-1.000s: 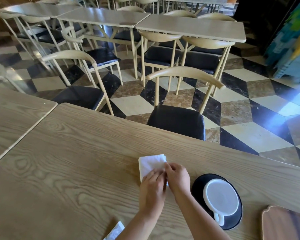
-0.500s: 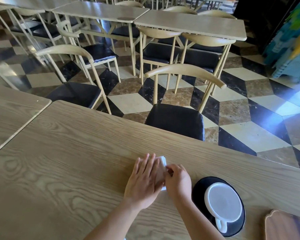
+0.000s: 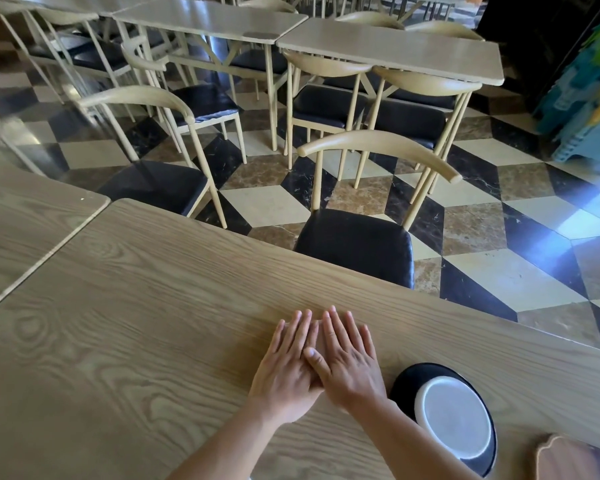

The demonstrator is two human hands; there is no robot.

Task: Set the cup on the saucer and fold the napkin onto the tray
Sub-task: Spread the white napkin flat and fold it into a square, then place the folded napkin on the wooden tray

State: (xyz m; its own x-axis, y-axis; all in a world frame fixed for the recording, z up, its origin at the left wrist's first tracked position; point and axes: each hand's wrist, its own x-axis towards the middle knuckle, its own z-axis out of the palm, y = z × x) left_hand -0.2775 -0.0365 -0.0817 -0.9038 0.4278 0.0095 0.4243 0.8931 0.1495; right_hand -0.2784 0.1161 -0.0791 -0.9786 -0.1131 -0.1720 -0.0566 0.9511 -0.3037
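Both hands lay flat on the table [image 3: 125, 341], palms down and fingers spread, pressed side by side. The left hand [image 3: 286, 368] was open, its fingers pointing away from the person. The right hand [image 3: 349, 362] was open too, and its thumb crossed over the edge of the left hand, so the two touched. Neither hand gripped anything.

The napkin did not show; the hands covered the spot beneath them, and whether it lay under the palms could not be told.

Just to the right of the right hand, near its wrist, sat the black saucer [image 3: 404, 381]. The white cup [image 3: 452, 419] stood on it, its round pale face toward the camera; the right forearm hid the cup's near edge. Whether the cup was upright or turned over could not be told.

Further right of the saucer, at the lower corner of the view, a brown wooden tray [image 3: 568, 459] with a scalloped edge showed only in part. It sat near the saucer but apart from it, and nothing showed on its visible part.

Past the fingertips, beyond the table's far edge, stood a chair [image 3: 355, 242] with a black seat and a pale curved back. To the left of the hands a second table [image 3: 25, 216] butted against the first, with a thin seam between them.
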